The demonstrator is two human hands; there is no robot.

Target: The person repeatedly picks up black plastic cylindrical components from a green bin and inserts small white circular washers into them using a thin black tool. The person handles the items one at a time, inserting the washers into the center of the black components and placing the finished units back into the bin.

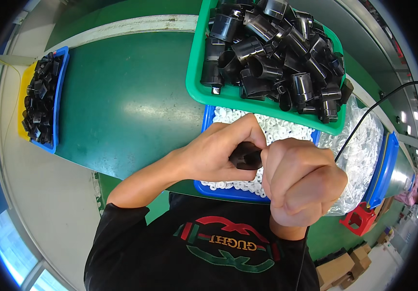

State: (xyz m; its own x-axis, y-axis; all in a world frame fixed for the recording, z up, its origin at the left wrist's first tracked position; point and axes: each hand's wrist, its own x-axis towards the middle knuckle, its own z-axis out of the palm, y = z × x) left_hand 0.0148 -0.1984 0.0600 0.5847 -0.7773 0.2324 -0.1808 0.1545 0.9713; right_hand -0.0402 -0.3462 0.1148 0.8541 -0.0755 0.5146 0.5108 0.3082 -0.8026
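Black part point(245, 156) — inside left hand point(222, 151), right hand point(302, 180) just beside

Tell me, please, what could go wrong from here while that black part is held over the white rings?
The black part might slip from the left hand and fall among the white rings in the blue tray below.

The closed right hand is right beside it, so a slip could knock the fingers together.

The black pieces heaped in the green bin might tumble over its rim if bumped.
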